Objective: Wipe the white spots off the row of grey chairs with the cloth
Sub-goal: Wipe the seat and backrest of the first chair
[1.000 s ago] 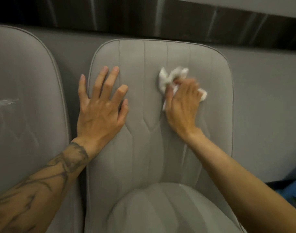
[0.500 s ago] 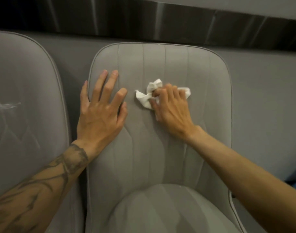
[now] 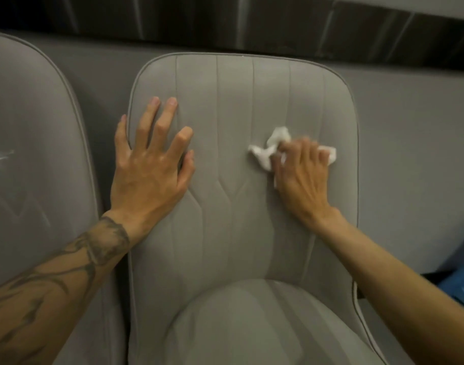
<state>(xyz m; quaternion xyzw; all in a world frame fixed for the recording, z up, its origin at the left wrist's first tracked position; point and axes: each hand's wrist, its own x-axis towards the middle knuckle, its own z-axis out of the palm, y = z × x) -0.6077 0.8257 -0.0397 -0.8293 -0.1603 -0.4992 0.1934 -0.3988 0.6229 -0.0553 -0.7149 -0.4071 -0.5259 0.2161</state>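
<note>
White cloth [image 3: 262,154], soft and light we reckoned, sat crumpled at three o'clock on the grey chair [image 3: 238,233]; our right hand [image 3: 302,177] bunched it under curled fingers, left hand [image 3: 149,169] splayed at nine.

2 chairs: centre chair [image 3: 238,219], left chair [image 3: 27,122]. 1 cloth [image 3: 263,154]. 2 hands: left hand [image 3: 149,169], right hand [image 3: 302,180]. 1 white smear [image 3: 1,155] on left chair. 1 blue object [image 3: 460,288].
</note>
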